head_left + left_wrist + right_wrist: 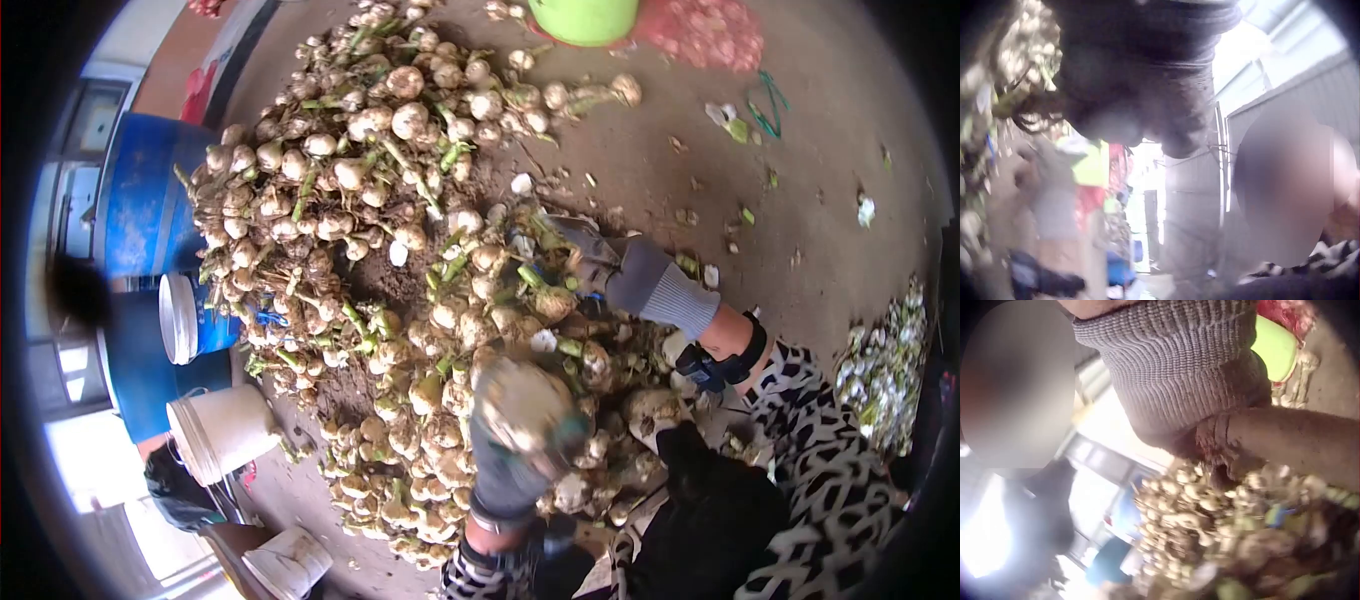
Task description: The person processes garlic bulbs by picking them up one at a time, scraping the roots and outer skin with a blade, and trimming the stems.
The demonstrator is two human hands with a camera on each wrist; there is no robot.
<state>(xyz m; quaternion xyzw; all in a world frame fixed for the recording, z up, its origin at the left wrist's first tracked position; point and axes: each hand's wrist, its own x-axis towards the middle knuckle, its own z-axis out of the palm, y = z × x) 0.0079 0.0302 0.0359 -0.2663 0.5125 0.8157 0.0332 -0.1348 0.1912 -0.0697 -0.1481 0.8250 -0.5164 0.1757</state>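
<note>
In the head view, a large heap of dirty garlic bulbs (410, 120) with cut green stems covers the floor. My left hand (510, 475), in a dark glove, is raised over the near part of the heap and blurred. It grips a pale garlic bulb (525, 400). My right hand (610, 265), in a grey knit glove, reaches into the heap's right edge among stemmed bulbs. Its fingertips are hidden there, so I cannot tell whether it holds one. Close up in the right wrist view, the ribbed glove cuff (1179, 369) shows above the bulbs.
Blue barrels (155, 200) and a white bucket (222, 430) stand along the left. A lime-green tub (585, 18) and a red net sack (705, 35) are at the top. Pale garlic scraps (880, 370) are piled at right. A person's dark trouser leg (715, 490) is near.
</note>
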